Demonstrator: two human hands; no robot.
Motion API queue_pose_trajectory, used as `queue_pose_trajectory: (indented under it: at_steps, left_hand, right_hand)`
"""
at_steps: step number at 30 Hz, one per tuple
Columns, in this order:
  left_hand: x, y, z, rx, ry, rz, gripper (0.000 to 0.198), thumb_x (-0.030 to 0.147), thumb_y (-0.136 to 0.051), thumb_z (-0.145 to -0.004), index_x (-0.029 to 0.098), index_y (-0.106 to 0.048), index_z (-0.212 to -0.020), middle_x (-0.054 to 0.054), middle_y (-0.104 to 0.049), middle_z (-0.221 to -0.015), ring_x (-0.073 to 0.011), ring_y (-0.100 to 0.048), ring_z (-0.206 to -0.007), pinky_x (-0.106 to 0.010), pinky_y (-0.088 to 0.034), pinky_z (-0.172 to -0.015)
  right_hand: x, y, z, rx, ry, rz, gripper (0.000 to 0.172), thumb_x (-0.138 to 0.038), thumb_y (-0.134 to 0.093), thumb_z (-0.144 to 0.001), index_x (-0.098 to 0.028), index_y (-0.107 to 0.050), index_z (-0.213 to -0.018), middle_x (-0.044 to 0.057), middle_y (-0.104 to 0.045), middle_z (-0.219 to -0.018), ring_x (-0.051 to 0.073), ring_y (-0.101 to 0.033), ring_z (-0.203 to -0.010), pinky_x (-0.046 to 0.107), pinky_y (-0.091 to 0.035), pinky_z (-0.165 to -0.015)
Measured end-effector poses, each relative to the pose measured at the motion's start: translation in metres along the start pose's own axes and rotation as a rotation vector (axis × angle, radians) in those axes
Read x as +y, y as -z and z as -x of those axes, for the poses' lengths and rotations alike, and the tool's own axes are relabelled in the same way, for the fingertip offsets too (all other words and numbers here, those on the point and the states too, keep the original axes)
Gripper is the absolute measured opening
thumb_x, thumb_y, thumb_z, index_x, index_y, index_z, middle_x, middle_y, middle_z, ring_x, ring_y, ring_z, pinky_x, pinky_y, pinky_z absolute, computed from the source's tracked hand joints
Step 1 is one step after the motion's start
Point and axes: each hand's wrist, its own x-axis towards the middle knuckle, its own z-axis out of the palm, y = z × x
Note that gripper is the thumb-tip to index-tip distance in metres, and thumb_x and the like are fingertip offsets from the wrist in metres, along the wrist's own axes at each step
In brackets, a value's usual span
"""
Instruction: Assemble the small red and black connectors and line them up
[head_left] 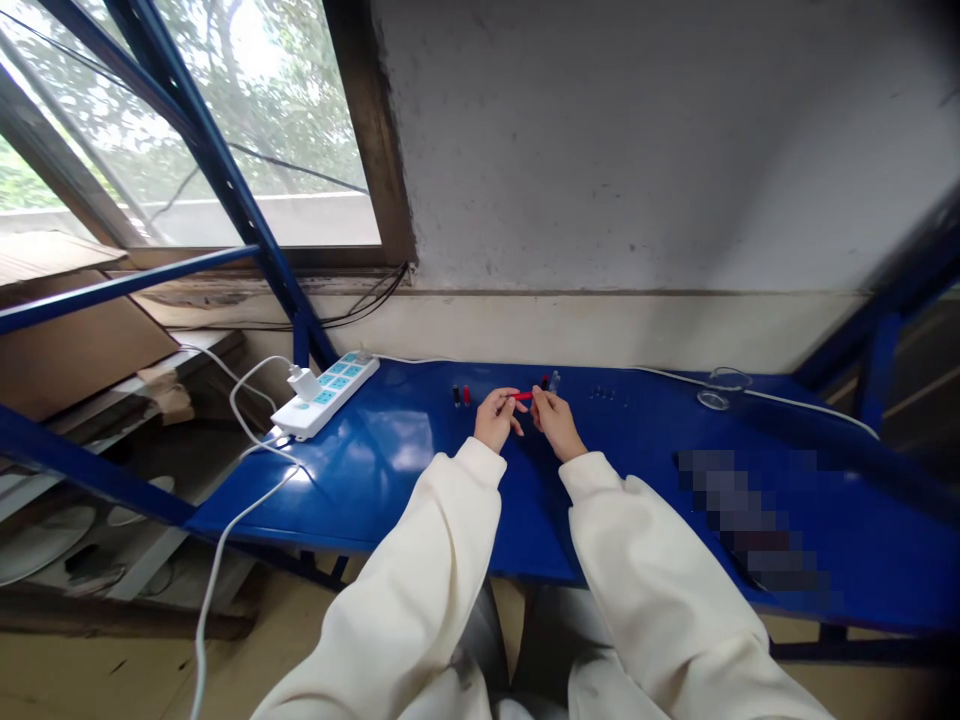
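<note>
Both hands meet over the blue table [375, 490]. Between them lies a slim red stick [520, 396], possibly a pen part; its exact kind is too small to make out. My left hand [494, 418] pinches its left end. At the other end, the fingertips of my right hand [556, 422] are closed on it. To the left of my left hand a short black piece [456, 395] and a short red piece [466, 395] stand side by side. Just behind my right hand are a small dark and red piece [545, 382] and some clear pieces [555, 381].
Tiny clear bits [602, 393] lie to the right of my hands. Farther right sit a clear round item [713, 399] and a blurred-out dark object [750, 520]. A white power strip [326, 396] with a plugged-in charger and cable [217, 560] occupies the left end.
</note>
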Motion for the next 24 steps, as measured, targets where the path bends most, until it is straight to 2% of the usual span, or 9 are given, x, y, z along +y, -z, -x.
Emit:
queue_pose_trajectory:
  at_steps: [3, 6, 13, 18, 24]
  left_hand:
    - [0.0, 0.001, -0.001, -0.002, -0.005, 0.002, 0.029, 0.037, -0.048, -0.078, 0.014, -0.049, -0.096, -0.002, -0.059, -0.073, -0.0036, -0.049, -0.036, -0.017, -0.035, -0.037]
    - [0.004, 0.001, 0.0, 0.019, 0.01, 0.007, 0.029, 0.037, -0.047, -0.078, 0.013, -0.049, -0.095, -0.001, -0.059, -0.072, -0.0039, -0.049, -0.036, -0.017, -0.035, -0.037]
    - [0.012, 0.001, 0.001, 0.077, 0.062, 0.017, 0.032, 0.041, -0.049, -0.076, 0.012, -0.05, -0.088, -0.002, -0.06, -0.067, -0.0046, -0.048, -0.033, -0.017, -0.032, -0.035]
    - [0.008, 0.002, 0.0, 0.146, 0.073, 0.013, 0.035, 0.047, -0.046, -0.076, 0.013, -0.047, -0.075, -0.001, -0.059, -0.059, -0.0055, -0.047, -0.032, -0.016, -0.03, -0.033]
    - [0.008, 0.002, -0.001, 0.22, 0.038, 0.027, 0.037, 0.05, -0.048, -0.074, 0.013, -0.047, -0.071, 0.001, -0.057, -0.055, -0.0051, -0.047, -0.033, -0.016, -0.031, -0.034]
  right_hand:
    - [0.002, -0.002, -0.001, -0.021, -0.049, -0.207, 0.045, -0.062, -0.035, -0.074, -0.02, -0.037, -0.058, -0.006, -0.036, -0.047, 0.007, -0.033, -0.037, 0.02, -0.027, -0.037]
    - [0.002, -0.003, -0.001, -0.045, -0.039, -0.274, 0.043, -0.06, -0.038, -0.074, -0.02, -0.038, -0.058, -0.006, -0.036, -0.047, 0.006, -0.034, -0.037, 0.02, -0.026, -0.037]
    - [0.001, -0.001, 0.0, -0.021, 0.051, -0.106, 0.042, -0.056, -0.034, -0.078, -0.02, -0.041, -0.059, -0.005, -0.038, -0.05, 0.007, -0.036, -0.042, 0.02, -0.031, -0.043]
    - [0.003, -0.002, 0.001, -0.073, 0.059, -0.158, 0.035, -0.051, -0.036, -0.079, -0.019, -0.044, -0.067, -0.005, -0.043, -0.056, 0.007, -0.038, -0.043, 0.019, -0.032, -0.042]
    - [0.002, -0.003, 0.003, -0.11, 0.123, -0.11, 0.033, -0.051, -0.036, -0.079, -0.02, -0.046, -0.081, -0.003, -0.051, -0.064, 0.007, -0.042, -0.045, 0.02, -0.037, -0.047]
